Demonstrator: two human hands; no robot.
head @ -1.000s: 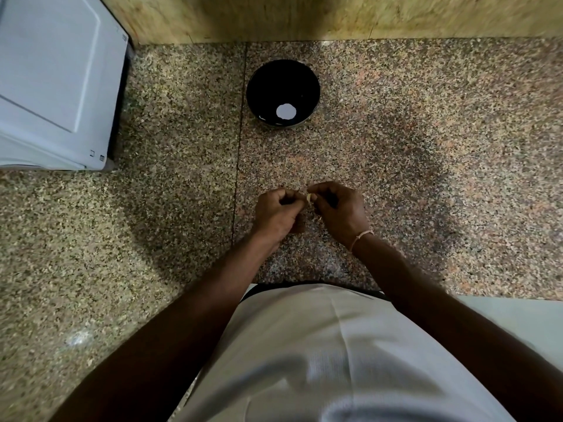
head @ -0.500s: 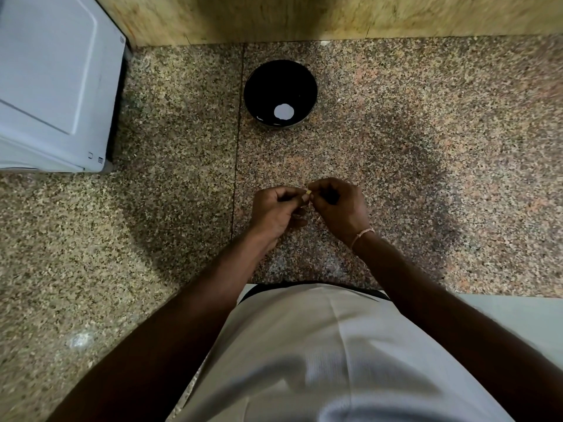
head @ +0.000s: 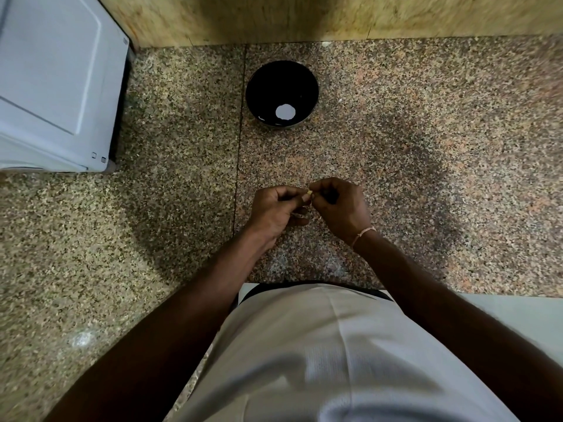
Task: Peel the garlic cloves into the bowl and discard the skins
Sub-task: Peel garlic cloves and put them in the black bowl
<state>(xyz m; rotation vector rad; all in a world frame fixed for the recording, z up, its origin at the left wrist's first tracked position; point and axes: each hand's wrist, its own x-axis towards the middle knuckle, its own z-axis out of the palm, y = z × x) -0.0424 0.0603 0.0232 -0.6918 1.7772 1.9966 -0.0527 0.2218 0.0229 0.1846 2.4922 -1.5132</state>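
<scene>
A small pale garlic clove (head: 308,194) shows between my two hands, just above the speckled granite counter (head: 426,166). My left hand (head: 274,213) and my right hand (head: 339,208) both curl their fingers round it and pinch it at the fingertips; most of the clove is hidden by the fingers. A black bowl (head: 262,86) stands farther back, apart from my hands, with a round bright spot on its bottom. I cannot tell whether any cloves lie in it.
A white appliance (head: 54,86) takes up the back left corner. A yellowish stone wall (head: 335,16) runs along the back of the counter. A seam in the counter runs from the bowl toward me. My white shirt covers the near edge.
Both hands stay together on the clove in the same spot, with only small finger movements. The bowl has not moved.
</scene>
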